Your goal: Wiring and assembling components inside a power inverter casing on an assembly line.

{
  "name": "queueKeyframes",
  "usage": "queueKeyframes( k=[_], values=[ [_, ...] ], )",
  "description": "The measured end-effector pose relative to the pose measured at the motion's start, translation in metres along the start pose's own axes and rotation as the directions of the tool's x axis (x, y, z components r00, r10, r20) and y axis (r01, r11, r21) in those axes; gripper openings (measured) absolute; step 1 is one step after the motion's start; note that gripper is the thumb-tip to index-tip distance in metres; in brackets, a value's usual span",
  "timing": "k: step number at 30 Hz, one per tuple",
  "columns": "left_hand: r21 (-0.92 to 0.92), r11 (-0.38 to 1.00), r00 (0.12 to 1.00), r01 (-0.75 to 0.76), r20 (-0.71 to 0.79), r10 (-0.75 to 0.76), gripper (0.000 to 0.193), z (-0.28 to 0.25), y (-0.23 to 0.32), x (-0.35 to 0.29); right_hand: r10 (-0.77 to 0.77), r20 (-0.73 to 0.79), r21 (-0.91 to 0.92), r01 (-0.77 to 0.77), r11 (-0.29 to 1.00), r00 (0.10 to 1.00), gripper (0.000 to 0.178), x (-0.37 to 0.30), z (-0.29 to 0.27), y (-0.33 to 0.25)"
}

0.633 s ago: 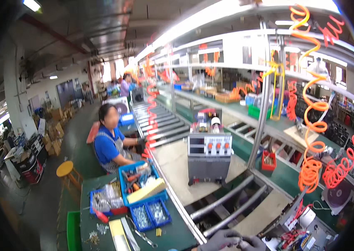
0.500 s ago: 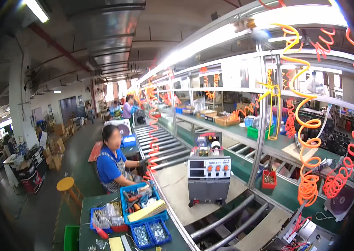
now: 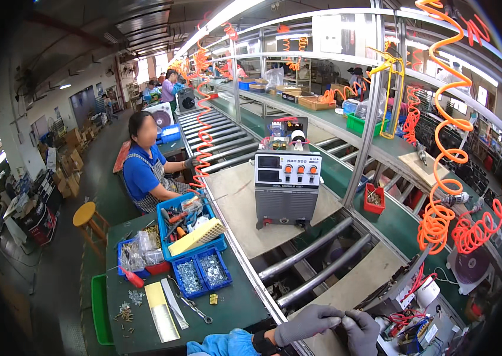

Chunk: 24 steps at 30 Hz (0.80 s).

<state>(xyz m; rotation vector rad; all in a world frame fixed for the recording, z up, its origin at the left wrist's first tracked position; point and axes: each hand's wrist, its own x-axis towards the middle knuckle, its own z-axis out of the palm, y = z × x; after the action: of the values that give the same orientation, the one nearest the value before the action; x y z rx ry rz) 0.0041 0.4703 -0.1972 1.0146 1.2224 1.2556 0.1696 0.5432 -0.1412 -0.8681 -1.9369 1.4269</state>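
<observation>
Higher in view than before, our gloved left hand (image 3: 309, 324) and right hand (image 3: 362, 333) meet at the fingertips; whether they clamp anything we cannot tell. Just right of them sits the open machine (image 3: 421, 327); we should keep steady, clear of its wires (image 3: 404, 315).

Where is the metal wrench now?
In the head view, lower left of centre, the wrench lies on the green tabletop, just below the twin blue bins.
</observation>
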Motion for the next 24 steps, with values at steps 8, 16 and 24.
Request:
queueKeyframes(
  k=[8, 16, 24],
  values=[
    [0.484, 0.599, 0.68, -0.638, -0.01, 0.733, 0.035, 0.046, 0.035, 0.013, 0.044, -0.149, 0.086, -0.032, 0.996, 0.988, 0.027, -0.015, -0.033, -0.037],
    [0.586, 0.417, 0.627, -0.695, 0.21, 0.75, 0.041, 0.066, 0.099, 0.046, -0.069, -0.229, -0.142, 0.037, 0.989, 0.971, 0.019, -0.006, -0.135, -0.091],
    [0.728, 0.492, 0.752, -0.476, 0.047, 0.658, 0.061, 0.091, 0.091, 0.095, 0.002, -0.203, -0.34, -0.073, 0.938, 0.979, 0.019, 0.108, -0.268, -0.021]
  ],
)
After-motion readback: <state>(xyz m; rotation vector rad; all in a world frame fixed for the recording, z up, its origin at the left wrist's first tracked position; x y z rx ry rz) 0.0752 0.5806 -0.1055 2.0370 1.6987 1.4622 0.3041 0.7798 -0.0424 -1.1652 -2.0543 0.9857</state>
